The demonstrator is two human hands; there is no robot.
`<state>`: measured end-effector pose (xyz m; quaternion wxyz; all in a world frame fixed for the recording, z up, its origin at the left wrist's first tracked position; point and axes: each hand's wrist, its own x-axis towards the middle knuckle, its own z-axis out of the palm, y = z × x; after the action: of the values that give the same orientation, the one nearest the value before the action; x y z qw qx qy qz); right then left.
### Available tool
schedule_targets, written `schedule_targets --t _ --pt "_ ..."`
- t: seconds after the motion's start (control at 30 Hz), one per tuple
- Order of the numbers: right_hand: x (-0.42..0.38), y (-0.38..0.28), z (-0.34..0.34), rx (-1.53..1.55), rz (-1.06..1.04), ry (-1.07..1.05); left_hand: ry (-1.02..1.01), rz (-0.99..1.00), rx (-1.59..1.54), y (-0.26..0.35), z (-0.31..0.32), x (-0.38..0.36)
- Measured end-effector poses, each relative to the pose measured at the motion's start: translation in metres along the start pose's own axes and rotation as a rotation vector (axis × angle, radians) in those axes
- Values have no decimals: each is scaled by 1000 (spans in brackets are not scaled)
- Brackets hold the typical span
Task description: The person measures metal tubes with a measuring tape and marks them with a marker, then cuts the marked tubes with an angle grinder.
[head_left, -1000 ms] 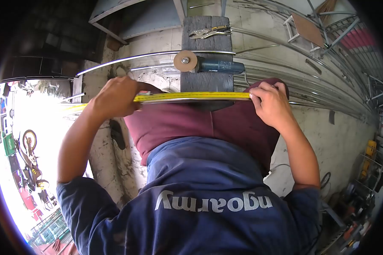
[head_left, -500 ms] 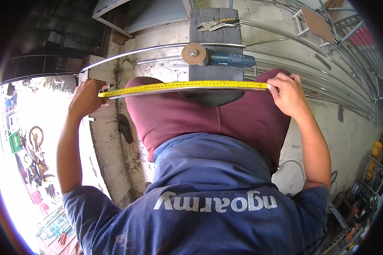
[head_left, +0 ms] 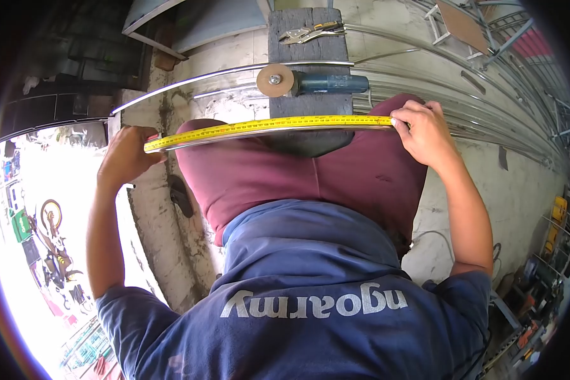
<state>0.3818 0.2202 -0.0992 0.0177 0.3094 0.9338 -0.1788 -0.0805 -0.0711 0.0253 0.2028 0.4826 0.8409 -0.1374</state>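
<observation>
A yellow tape measure [head_left: 278, 123] is stretched across my lap, along a thin shiny metal tube [head_left: 247, 135]. My left hand [head_left: 128, 152] is closed around the left end of the tape and tube; a bit of red shows by its fingers, and the rest of what lies in the palm is hidden. At the other end, my right hand [head_left: 422, 130] pinches the tape between thumb and fingers, against the tube. Beyond the tape, an angle grinder [head_left: 329, 83] with a brown disc rests on a dark wooden board [head_left: 307, 54].
Locking pliers [head_left: 310, 34] lie at the board's far end. A long curved metal bar [head_left: 190, 80] crosses the board behind the grinder. Several long metal tubes [head_left: 437, 111] lie on the floor at the right. A sandal [head_left: 180, 196] sits on the floor at the left.
The view has shifted slightly, so the board and grinder appear a little farther left. Both hands keep their hold on the tape, which stays stretched along the tube.
</observation>
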Motion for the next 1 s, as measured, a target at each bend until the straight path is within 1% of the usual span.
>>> schedule_targets --t 0.13,0.17,0.27,0.3,0.4,0.53,0.7,0.8,0.9,1.0 --pt "0 -2 -1 -11 5 -2 18 120 4 25 8 9" --pt "-1 -1 0 -9 0 6 12 121 0 37 9 11" --pt "-1 -1 1 -3 -9 18 55 254 -79 72 10 13" --pt "-1 -1 0 -1 -8 19 14 274 -95 79 9 15" --pt "-3 -1 0 -4 -4 10 0 311 -67 84 14 21" --pt "-3 -1 -1 -9 -3 19 -22 288 -66 76 14 28" --pt "-8 19 4 2 -31 76 -53 247 -57 73 13 30" --pt "-11 29 -3 4 20 4 -22 251 -68 72 17 31" --pt "-11 30 -3 1 25 12 -48 262 -76 81 11 30" --pt "-12 33 0 1 23 26 -24 306 -182 93 10 29"
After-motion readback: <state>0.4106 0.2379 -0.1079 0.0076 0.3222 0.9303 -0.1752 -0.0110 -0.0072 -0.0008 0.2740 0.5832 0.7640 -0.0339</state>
